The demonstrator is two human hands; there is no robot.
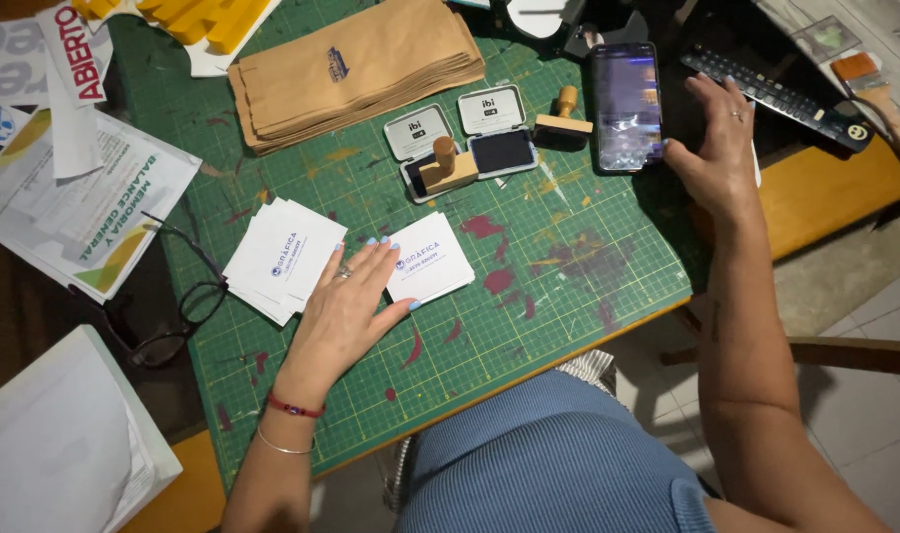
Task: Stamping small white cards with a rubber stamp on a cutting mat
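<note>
My left hand [349, 301] lies flat and open on the green cutting mat [568, 286], fingertips resting on a small stack of white printed cards [432, 259]. A second, fanned stack of white cards [284, 259] sits just left of that hand. My right hand [714, 148] hovers with fingers spread beside a black smartphone [626, 107] lying on the mat's far right, thumb touching its edge. Two open ink pads [496, 128] and two wooden stamps [445, 166] sit between the hands, farther back.
A pile of brown paper bags [356, 69] lies at the back. Black eyeglasses [173, 316] rest at the mat's left edge beside printed papers [75, 197]. A dark remote control [776, 94] lies beyond my right hand. White envelopes [60, 444] sit front left.
</note>
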